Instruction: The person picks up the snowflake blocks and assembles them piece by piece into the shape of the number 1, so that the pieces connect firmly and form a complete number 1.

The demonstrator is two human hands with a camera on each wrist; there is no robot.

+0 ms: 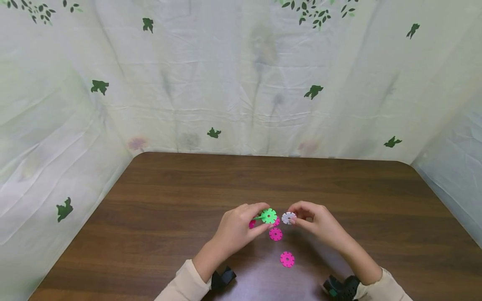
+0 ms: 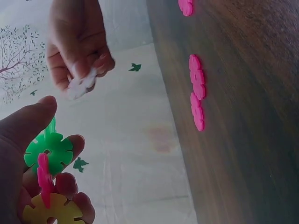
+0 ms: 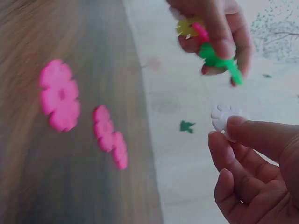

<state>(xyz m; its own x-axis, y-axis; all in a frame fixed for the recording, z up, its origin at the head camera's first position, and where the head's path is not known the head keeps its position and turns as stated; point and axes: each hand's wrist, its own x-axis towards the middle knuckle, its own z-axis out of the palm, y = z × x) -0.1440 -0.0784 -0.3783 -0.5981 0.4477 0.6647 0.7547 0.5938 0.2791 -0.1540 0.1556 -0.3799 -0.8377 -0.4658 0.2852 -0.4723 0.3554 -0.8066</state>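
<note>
My left hand (image 1: 239, 223) grips a chain of slotted plastic snowflake discs joined edge to edge. Green discs (image 2: 49, 152) form the end near the thumb and fingertips. After them come a pink disc (image 2: 44, 175) and a yellow disc (image 2: 52, 210), lower in the palm. Part of the chain is hidden by the fingers. Opposite, my right hand (image 1: 324, 221) pinches a single white snowflake disc (image 3: 224, 119) between thumb and index finger. A small gap separates the white disc from the green end in the head view.
On the brown wooden table (image 1: 180, 184) lie loose pink discs: one (image 1: 287, 259) nearest me, another (image 1: 275, 234) farther off, and a third (image 3: 120, 150) partly against it. A white curtain with green leaf shapes (image 1: 214, 133) hangs behind the table.
</note>
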